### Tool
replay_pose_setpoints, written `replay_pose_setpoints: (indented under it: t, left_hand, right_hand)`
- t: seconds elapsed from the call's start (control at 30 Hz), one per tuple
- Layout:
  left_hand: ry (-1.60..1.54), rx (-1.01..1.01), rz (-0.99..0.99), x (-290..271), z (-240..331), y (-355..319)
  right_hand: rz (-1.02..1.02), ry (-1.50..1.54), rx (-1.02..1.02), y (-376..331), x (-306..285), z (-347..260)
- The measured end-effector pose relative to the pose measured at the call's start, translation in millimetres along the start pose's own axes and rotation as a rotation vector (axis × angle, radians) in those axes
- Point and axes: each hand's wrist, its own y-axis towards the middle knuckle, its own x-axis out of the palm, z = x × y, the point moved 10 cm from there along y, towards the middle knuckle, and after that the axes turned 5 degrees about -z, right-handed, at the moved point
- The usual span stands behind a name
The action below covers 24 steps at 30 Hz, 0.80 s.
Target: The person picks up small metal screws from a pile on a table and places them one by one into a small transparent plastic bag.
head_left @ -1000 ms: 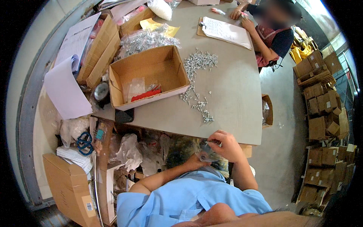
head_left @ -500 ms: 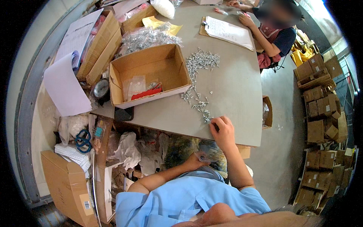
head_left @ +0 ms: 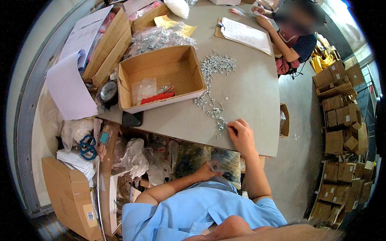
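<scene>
Fingers of the right hand (head_left: 241, 135) are curling loosely on the grey table (head_left: 253, 96), tips touching small silver screws (head_left: 215, 112) trailing away beyond them toward an open cardboard box (head_left: 161, 76). Below the table edge, the left hand (head_left: 210, 170) is pinching a small clear plastic bag (head_left: 219, 165).

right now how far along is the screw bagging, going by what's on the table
Early to midway, at a guess. Done: a heap of filled clear bags lies behind the open cardboard box. In hand: the right hand touches the near end of the loose screws while the left hand holds a small clear bag below the table edge. Left: a large screw pile.
</scene>
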Motion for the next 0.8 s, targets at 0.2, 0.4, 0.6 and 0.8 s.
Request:
replay_pose_setpoints:
  t: [0.2, 0.4, 0.6, 0.8]
  left_hand:
    - [-0.116, -0.051, -0.057, 3, 3, -1]
    - [-0.074, -0.044, -0.023, -3, 13, -5]
    - [-0.063, 0.039, -0.041, 5, -4, 2]
    - [-0.085, -0.169, -0.183, 8, 2, -1]
  right_hand:
    - [-0.01, -0.049, -0.083, 5, 4, -14]
    - [-0.011, -0.171, -0.135, 4, 9, -17]
    - [0.019, -0.32, 0.015, -3, -6, 35]
    - [0.385, -0.469, 0.309, -20, -105, 83]
